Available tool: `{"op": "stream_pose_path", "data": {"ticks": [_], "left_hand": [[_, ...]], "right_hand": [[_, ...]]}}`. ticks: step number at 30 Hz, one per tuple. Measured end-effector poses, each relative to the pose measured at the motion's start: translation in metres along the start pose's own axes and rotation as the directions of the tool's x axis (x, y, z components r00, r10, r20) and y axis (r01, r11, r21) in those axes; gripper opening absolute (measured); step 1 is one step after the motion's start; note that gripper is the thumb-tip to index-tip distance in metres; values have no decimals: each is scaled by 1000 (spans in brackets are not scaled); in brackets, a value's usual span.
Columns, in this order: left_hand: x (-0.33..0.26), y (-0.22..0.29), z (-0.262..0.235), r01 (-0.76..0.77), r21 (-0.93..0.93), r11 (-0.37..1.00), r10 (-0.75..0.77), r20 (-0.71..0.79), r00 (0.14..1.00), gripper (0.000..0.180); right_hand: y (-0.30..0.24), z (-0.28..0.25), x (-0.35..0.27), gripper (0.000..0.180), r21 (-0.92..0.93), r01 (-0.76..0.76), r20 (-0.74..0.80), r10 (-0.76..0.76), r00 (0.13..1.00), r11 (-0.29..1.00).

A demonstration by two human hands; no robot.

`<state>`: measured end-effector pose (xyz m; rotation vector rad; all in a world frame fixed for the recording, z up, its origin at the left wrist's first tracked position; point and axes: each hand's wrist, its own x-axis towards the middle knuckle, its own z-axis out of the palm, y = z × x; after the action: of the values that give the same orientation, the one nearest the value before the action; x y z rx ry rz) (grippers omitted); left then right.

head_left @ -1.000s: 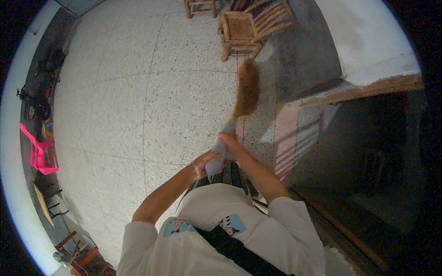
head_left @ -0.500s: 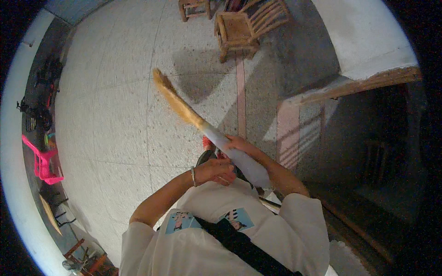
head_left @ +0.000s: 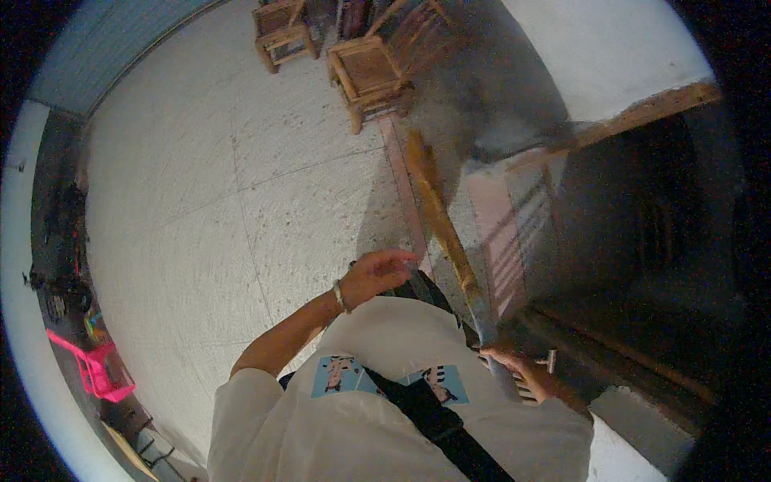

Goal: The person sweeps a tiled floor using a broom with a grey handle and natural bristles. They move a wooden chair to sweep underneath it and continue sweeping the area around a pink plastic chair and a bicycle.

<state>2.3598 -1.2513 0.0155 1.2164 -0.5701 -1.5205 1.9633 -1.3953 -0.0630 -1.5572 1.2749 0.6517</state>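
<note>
A long stick-like thing [head_left: 450, 245], yellow-brown and rough over its far part and pale grey toward me, slants from the floor strip down to my right side. Its exact kind I cannot make out. My right hand [head_left: 516, 371] is closed around the grey part, low beside my right hip. In front of my belly, my left hand [head_left: 379, 273] hovers with its fingers stretched to the right, apart from the stick and holding nothing. A bracelet [head_left: 340, 296] circles the left wrist.
Two wooden chairs, one nearer [head_left: 371, 74] and one farther [head_left: 285, 34], stand ahead. A raised ledge with a wooden edge [head_left: 618, 128] juts in at right, above a dark recess. At far left lies a pink plastic chair [head_left: 104, 371] by the wall.
The stick has swung right, its yellow end going from centre-left to beside the nearer chair. My right hand has drawn back to my side; my left hand has risen slightly. The view has turned.
</note>
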Motion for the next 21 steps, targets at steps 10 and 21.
{"op": "stream_pose_path", "data": {"ticks": [10, 21], "left_hand": [[37, 234, 66, -830, -454, 324, 919, 361, 161, 13], [109, 328, 91, -919, -301, 255, 961, 187, 206, 6]], "right_hand": [[-76, -82, 81, 32, 326, -233, 112, 207, 972, 916], [-130, -185, 168, 70, 195, -23, 244, -26, 970, 980]]}}
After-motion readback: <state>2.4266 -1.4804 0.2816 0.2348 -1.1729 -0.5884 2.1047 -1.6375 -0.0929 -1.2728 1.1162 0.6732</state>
